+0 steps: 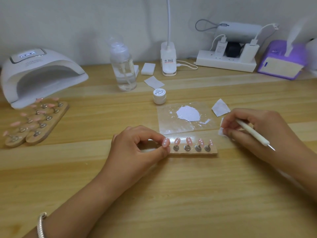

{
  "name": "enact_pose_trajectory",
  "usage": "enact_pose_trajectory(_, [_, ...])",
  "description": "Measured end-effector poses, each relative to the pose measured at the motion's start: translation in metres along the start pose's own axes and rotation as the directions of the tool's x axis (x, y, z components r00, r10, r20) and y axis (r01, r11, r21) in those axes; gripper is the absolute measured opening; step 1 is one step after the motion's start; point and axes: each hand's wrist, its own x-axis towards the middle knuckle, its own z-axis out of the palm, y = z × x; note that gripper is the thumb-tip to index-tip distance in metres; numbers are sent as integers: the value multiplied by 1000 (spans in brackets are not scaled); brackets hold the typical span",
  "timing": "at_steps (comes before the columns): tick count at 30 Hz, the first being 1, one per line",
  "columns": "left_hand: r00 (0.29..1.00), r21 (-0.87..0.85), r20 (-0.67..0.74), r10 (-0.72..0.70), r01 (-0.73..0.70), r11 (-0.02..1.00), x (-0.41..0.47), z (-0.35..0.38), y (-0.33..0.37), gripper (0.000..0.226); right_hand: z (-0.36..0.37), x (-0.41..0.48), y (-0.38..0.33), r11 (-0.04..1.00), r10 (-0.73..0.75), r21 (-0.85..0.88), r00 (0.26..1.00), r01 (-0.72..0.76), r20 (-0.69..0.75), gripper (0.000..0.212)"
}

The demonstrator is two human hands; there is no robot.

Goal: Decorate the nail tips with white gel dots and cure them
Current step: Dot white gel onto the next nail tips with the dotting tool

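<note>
The left hand (pixel 138 146) pinched the end nail tip (pixel 165 142) on its wooden stand (pixel 193 153) mid-desk (pixel 171 194). The right hand (pixel 257 131) gripped a dotting pen (pixel 252 133) and a wipe (pixel 221 131). Dotting seemed done; curing would need the stand carried level into the nail lamp (pixel 41 74).

Pinching the leftmost white-dotted pink nail tip (pixel 165 142) with the left hand (pixel 142 146), right at the end of a narrow wooden strip holder (pixel 193 153) carrying five on metal pins. Gripping a slim white dotting pen (pixel 252 132) in the right hand (pixel 260 121), plus a small white wipe scrap (pixel 221 132) at the fingertips. Got a white gel puddle (pixel 187 114) on a clear plastic sheet (pixel 169 127) just behind, small white lidded jar (pixel 159 96) beyond.
</note>
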Motion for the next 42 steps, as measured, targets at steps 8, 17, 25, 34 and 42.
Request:
enact_pose_trajectory(8, [988,158,-54,143,-133,978,-5,1,-1,3,9,-1,-5,999,-18,-44,991,12,-132,27])
enact_pose_trajectory(17, [956,-167,-160,245,-271,948,-14,4,17,9,2,-6,-46,809,42,575,962,125,-269,18])
enact_pose_trajectory(25, [958,-415,-43,283,-275,867,-30,16,33,15,25,-22,-75,642,-174,736,976,213,-131,24])
enact_pose_trajectory(34, [965,-399,-37,260,-253,881,-30,17,35,8,26,-22,-79,663,-84,731,986,162,-143,25])
enact_pose_trajectory(42, [984,-551,-25,176,-160,819,-31,15,32,12,26,-24,-81,775,-77,619,991,131,-113,11])
